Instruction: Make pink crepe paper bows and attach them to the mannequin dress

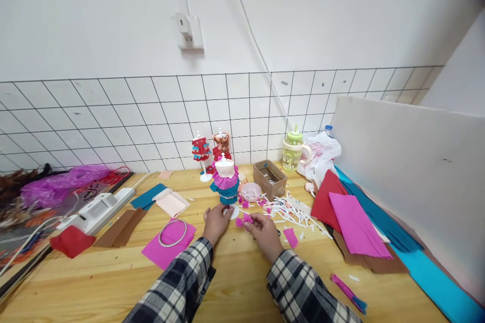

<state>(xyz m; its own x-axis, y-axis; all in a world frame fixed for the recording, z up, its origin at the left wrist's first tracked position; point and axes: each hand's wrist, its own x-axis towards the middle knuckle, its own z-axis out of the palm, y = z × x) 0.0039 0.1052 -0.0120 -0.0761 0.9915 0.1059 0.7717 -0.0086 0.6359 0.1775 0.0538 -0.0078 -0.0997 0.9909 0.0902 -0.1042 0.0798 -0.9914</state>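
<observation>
A small white dress form (225,168) stands upright in the middle of the table, dressed in a pink ruffle and a teal skirt (229,194). At its foot, my left hand (217,223) has its fingers closed at the left side of the round white base, just below the skirt. My right hand (267,235) is to the right and pinches a pink paper bow (244,219) between thumb and fingers, in front of the base. More small pink bows lie behind it, around a pink bowl (250,192).
Two dressed forms, one in a red dress (200,148), stand behind. White strips (295,211) lie by a cardboard box (270,179) and green bottle (292,150). Paper sheets (358,224) are stacked right. A ring (173,233) on pink paper and a power strip (96,212) are left.
</observation>
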